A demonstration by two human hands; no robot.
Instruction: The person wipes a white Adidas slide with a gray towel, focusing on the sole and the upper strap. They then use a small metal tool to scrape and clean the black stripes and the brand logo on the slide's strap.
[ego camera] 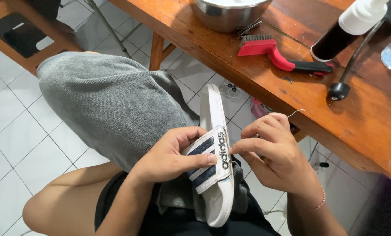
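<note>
at the lower centre of the frame, the left hand [171,155] clamps a white striped rubber slide sandal [213,157]; the right hand [272,150] pinches a thin thread [295,112] at its strap edge, stitching looks unfinished.

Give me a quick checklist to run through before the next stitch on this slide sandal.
1. Slide sandal steady on the lap: ok, it rests on the grey towel.
2. Left hand bracing the striped strap: ok, thumb pressed on it.
3. Right hand pinching at the strap's edge: ok.
4. Needle in the right fingertips: cannot tell, too small to see.
5. Thread free of tangles: cannot tell, only a short end shows above the right hand.
6. Red wire brush out of the way: ok, it lies on the wooden table.
</note>
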